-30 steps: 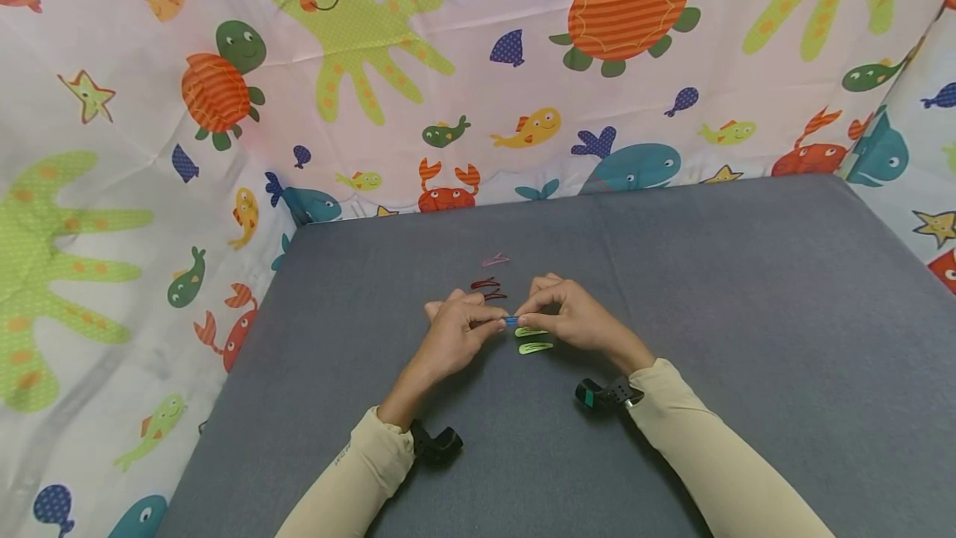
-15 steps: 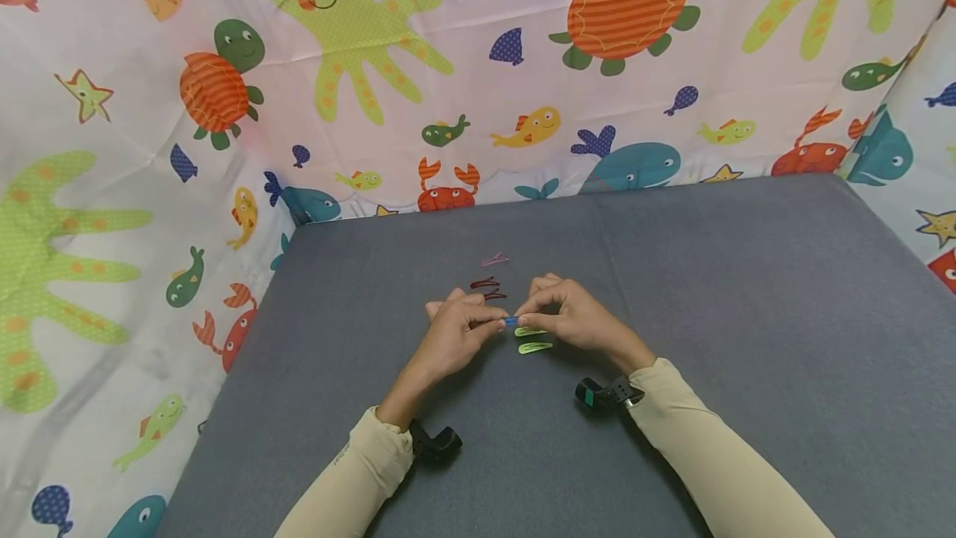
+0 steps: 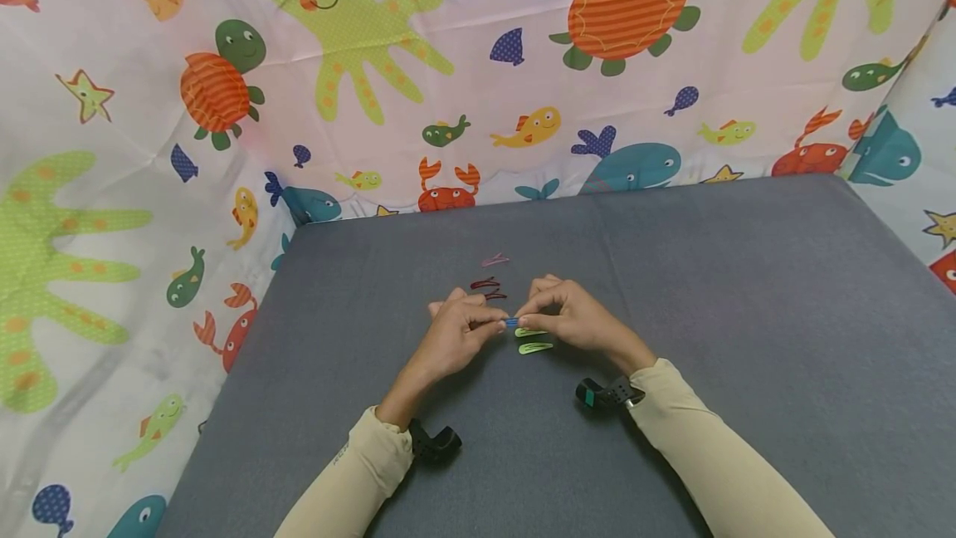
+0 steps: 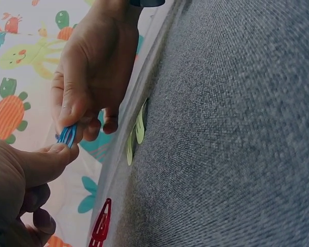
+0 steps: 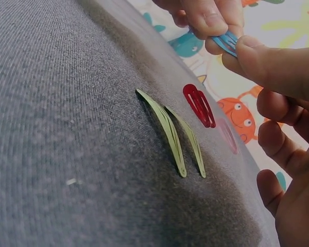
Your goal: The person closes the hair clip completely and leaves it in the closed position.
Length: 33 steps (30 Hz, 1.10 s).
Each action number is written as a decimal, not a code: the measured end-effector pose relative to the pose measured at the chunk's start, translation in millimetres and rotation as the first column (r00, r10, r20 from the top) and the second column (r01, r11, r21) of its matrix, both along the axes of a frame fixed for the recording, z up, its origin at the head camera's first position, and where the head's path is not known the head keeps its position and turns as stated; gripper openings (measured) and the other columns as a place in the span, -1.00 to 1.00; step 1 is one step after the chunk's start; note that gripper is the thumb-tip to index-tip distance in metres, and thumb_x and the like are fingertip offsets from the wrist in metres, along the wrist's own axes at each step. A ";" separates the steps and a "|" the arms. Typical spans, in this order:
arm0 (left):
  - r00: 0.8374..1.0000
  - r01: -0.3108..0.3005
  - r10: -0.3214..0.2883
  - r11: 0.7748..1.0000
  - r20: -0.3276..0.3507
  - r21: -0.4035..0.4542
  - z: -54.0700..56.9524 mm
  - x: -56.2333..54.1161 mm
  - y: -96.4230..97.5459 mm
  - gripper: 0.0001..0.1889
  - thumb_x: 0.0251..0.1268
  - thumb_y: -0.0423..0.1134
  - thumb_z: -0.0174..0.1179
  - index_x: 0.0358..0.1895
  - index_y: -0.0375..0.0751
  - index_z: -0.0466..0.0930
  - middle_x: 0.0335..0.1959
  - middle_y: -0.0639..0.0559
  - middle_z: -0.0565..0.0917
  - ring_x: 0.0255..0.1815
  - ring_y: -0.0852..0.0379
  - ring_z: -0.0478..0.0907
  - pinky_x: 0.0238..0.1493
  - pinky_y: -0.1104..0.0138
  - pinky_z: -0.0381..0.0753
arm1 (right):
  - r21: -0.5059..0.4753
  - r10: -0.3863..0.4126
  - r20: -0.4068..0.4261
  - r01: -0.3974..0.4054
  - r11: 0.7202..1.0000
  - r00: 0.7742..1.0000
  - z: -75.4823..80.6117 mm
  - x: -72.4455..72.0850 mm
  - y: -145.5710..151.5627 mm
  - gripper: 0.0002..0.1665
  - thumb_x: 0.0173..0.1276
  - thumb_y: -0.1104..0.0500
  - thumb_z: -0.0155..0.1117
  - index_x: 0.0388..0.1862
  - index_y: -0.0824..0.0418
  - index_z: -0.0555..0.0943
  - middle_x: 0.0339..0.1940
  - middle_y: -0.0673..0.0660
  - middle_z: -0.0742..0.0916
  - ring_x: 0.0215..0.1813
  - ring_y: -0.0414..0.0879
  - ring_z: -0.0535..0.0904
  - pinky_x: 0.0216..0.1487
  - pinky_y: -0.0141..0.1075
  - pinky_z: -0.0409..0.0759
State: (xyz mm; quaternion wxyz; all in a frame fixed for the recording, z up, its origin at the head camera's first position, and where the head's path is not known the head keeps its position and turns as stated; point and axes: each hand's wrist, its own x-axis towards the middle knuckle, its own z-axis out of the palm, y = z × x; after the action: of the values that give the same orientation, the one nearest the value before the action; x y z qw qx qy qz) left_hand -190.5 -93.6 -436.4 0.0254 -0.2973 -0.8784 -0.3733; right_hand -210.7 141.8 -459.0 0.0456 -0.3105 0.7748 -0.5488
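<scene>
Between both hands a blue snap hair clip (image 3: 511,322) is held just above the table. The left hand (image 3: 456,335) pinches one end with thumb and forefinger; the right hand (image 3: 571,315) pinches the other end. Only the clip's middle shows, so whether it is snapped or unsnapped I cannot tell. Below the hands lie two light green hair clips (image 5: 167,135), the upper one partly behind the right hand in the head view. Beyond the left fingers are two dark red hair clips (image 3: 485,282), spread apart. A pink hair clip (image 3: 495,260) lies farthest back.
The grey cloth-covered table (image 3: 717,314) stretches out on both sides of the hands. A curtain (image 3: 515,106) printed with sea animals stands along the back and sides. Black wrist cameras (image 3: 436,442) are strapped to both wrists.
</scene>
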 end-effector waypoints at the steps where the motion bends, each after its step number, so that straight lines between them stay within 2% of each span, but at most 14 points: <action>1: 1.000 0.000 0.000 1.000 0.002 0.001 0.0 -0.2 0.1 -0.84 0.32 -0.27 0.35 -0.13 0.06 0.86 -0.55 0.21 0.49 -0.40 0.18 0.19 -0.18 0.23 -0.01 | -0.006 0.004 0.000 -0.004 1.000 1.000 0.6 0.2 0.1 -0.89 0.29 0.34 0.44 -0.23 0.26 0.84 -0.44 0.12 0.62 -0.32 -0.17 0.33 -0.18 -0.15 0.34; 5: 1.000 -0.008 0.008 1.000 0.002 0.007 0.0 -0.4 0.1 -0.85 0.32 -0.26 0.35 -0.14 0.06 0.86 -0.56 0.22 0.47 -0.40 0.18 0.19 -0.16 0.20 -0.02 | -0.013 0.013 -0.016 -0.013 1.000 1.000 2.2 0.0 0.5 -0.89 0.32 0.30 0.42 -0.23 0.22 0.84 -0.46 0.08 0.61 -0.33 -0.15 0.34 -0.19 -0.26 0.33; 16: 0.996 -0.088 0.088 0.996 0.006 -0.011 -1.2 2.1 4.6 -0.89 0.29 -0.23 0.39 -0.18 0.03 0.86 -0.60 0.21 0.39 -0.43 0.19 0.18 -0.14 0.12 -0.06 | -0.034 -0.003 0.013 0.003 0.999 1.000 0.9 -0.6 0.3 -0.89 0.33 0.31 0.41 -0.23 0.26 0.83 -0.45 0.13 0.63 -0.32 -0.15 0.35 -0.19 -0.24 0.32; 24: 0.993 -0.119 0.119 0.993 0.026 -0.002 -1.9 2.4 5.4 -0.88 0.30 -0.22 0.39 -0.17 0.07 0.85 -0.61 0.21 0.33 -0.44 0.17 0.16 -0.15 0.13 -0.09 | -0.047 0.005 0.047 -0.003 0.999 0.999 -0.6 -1.5 2.0 -0.88 0.36 0.27 0.39 -0.21 0.24 0.83 -0.46 0.09 0.59 -0.32 -0.12 0.33 -0.19 -0.21 0.33; 30: 0.991 -0.136 0.136 0.991 0.017 0.006 -1.0 3.7 6.3 -0.87 0.29 -0.19 0.40 -0.15 0.08 0.85 -0.62 0.21 0.31 -0.45 0.18 0.15 -0.15 0.13 -0.10 | -0.068 0.024 0.046 -0.021 0.997 0.999 -1.0 -0.7 2.5 -0.86 0.40 0.28 0.35 -0.20 0.33 0.80 -0.43 0.12 0.61 -0.31 -0.11 0.34 -0.19 -0.21 0.33; 33: 0.990 -0.144 0.143 0.989 0.008 0.018 -1.2 3.6 7.0 -0.86 0.27 -0.20 0.42 -0.14 0.09 0.84 -0.62 0.20 0.30 -0.45 0.17 0.15 -0.15 0.13 -0.10 | -0.071 0.018 0.053 -0.015 0.997 0.998 0.5 0.1 1.9 -0.86 0.41 0.28 0.34 -0.20 0.29 0.81 -0.40 0.13 0.64 -0.30 -0.11 0.37 -0.17 -0.22 0.35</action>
State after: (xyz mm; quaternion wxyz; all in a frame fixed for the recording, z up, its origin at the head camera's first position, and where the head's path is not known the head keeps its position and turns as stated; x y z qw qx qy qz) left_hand -187.0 -86.5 -437.6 0.0521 -0.2318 -0.8940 -0.3798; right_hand -210.6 143.8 -458.5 0.0600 -0.3035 0.7510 -0.5834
